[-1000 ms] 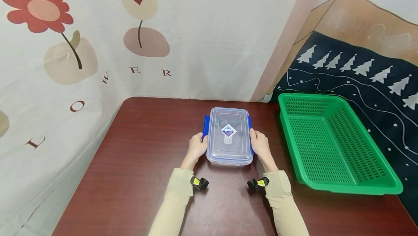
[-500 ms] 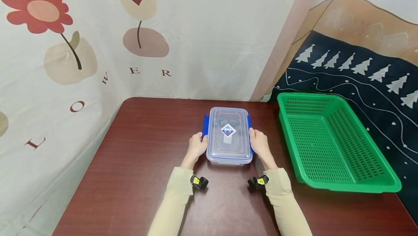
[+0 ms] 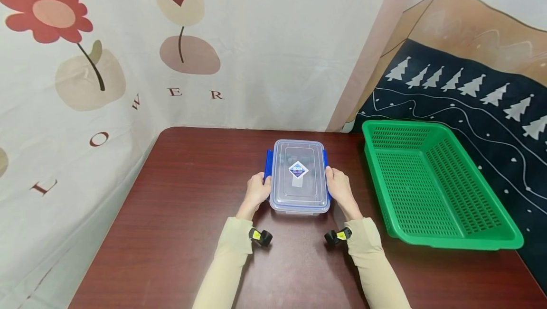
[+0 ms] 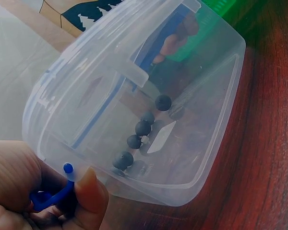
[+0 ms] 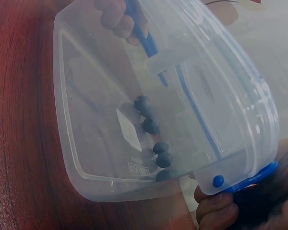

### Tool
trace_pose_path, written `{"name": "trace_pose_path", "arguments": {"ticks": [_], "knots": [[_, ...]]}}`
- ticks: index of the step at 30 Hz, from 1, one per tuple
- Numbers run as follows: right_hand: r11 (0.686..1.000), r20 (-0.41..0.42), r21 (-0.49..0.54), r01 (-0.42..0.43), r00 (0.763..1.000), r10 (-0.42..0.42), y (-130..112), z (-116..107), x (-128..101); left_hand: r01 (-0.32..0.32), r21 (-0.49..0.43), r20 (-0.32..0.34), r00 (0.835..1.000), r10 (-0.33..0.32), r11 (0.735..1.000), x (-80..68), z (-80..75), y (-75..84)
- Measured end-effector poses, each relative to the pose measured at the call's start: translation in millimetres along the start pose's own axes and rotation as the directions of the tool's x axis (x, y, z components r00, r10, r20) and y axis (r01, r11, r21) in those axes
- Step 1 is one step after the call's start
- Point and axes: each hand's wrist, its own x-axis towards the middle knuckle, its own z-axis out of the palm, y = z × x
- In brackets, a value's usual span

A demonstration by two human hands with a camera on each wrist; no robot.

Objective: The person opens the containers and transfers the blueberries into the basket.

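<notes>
Head view bright, evenly lit, soft diffuse light from above; no hard shadows, only faint ones under the sleeves and box (image 3: 299,176). Dull sheen on the desk (image 3: 179,214) near the front edge. Wide-angle bend at the borders: the basket (image 3: 431,185) and wall hangings bow outward. Centre sharp. Both wrist views hazier, washed pale with a bluish cast through the clear plastic; reflections on the box walls (image 4: 134,96). Nearest fingers (image 4: 89,196) soft, out of focus; strong fisheye curve.

Clear glossy plastic container (image 3: 299,178), blue plastic clips (image 3: 268,164). Desk (image 3: 179,214) dark polished wood grain, slight sheen. Green perforated plastic basket (image 3: 431,185), printed matt cloth backdrop (image 3: 128,48).
</notes>
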Motion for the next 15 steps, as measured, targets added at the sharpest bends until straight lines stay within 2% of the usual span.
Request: {"name": "trace_pose_path", "arguments": {"ticks": [15], "knots": [[0.997, 0.015, -0.06, 0.052, 0.999, -0.051, -0.9, -1.1, 1.6, -0.02, 0.007, 0.002, 1.0, 0.02, 1.0, -0.6, -0.7, 0.9]]}}
